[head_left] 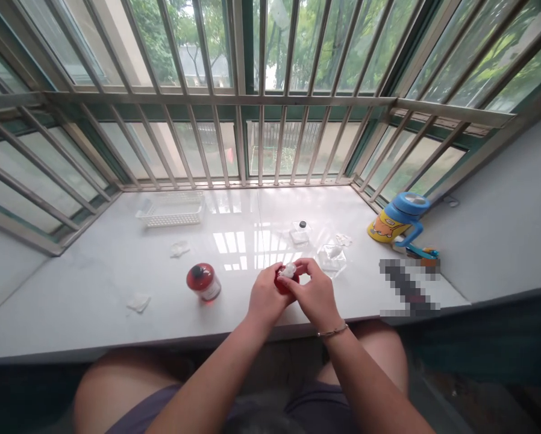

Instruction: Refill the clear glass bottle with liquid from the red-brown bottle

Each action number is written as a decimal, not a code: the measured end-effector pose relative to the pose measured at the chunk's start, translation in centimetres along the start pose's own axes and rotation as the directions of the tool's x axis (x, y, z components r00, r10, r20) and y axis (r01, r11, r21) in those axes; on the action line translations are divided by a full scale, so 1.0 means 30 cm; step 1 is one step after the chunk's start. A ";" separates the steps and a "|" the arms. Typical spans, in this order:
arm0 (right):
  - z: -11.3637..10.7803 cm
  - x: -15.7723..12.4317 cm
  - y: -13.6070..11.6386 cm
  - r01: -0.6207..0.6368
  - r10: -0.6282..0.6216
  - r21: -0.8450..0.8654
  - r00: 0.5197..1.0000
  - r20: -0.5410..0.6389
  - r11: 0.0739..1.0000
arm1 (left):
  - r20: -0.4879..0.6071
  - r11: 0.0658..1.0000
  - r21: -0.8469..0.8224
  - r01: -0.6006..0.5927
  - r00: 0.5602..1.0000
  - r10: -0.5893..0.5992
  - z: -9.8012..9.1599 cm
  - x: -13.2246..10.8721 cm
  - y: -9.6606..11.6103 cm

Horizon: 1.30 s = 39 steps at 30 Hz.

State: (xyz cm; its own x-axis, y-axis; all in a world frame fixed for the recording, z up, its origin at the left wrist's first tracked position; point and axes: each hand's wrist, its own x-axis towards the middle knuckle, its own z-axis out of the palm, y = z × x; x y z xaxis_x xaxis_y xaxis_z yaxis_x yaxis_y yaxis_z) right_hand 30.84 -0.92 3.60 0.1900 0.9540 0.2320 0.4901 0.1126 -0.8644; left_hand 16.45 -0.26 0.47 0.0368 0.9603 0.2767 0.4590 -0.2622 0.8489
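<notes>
In the head view my left hand (267, 292) is closed round a small, round red container (280, 281) above the counter's front edge. My right hand (314, 289) is curled over the same container, its thumb and fingers at a small whitish piece (289, 269) on top. That piece looks like crumpled tissue, but its kind is unclear. Left of my hands stands a bottle of red liquid (209, 288) with a dark cap and a pale label. Beyond my right hand are a clear angular glass vessel (332, 260) and a clear bottle with a black cap (300, 232).
A white plastic basket (173, 218) sits at the back left. Crumpled tissues (138, 303) lie about the white counter (85, 283). A blue and yellow mug (394, 220) stands at the right, near a blurred dark object (408, 286). Metal bars (238, 99) line the window.
</notes>
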 end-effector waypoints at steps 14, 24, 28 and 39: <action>-0.013 0.000 0.036 0.101 -0.101 -0.011 0.994 0.037 0.995 | -0.017 0.998 0.048 -0.042 0.999 0.042 0.022 -0.018 -0.026; 0.005 0.004 0.007 0.055 -0.056 -0.098 0.998 -0.009 0.994 | -0.014 0.997 0.052 -0.057 0.998 0.057 0.021 -0.018 -0.035; -0.044 0.035 0.061 0.114 -0.114 0.012 0.980 0.164 0.993 | 0.010 0.999 0.016 -0.032 0.999 0.032 0.012 -0.017 -0.024; -0.040 0.001 0.060 0.113 -0.158 0.169 0.944 0.289 0.979 | 0.021 0.997 0.044 -0.066 0.998 0.065 0.015 -0.018 -0.038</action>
State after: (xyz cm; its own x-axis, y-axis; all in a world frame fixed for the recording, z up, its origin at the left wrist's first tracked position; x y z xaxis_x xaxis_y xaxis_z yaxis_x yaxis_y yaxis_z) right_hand 32.74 -1.01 2.58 -0.1437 0.9632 0.2271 0.3579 0.2645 -0.8955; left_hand 16.32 -0.44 -0.85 0.0848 0.9430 0.3217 0.4943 -0.3201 0.8082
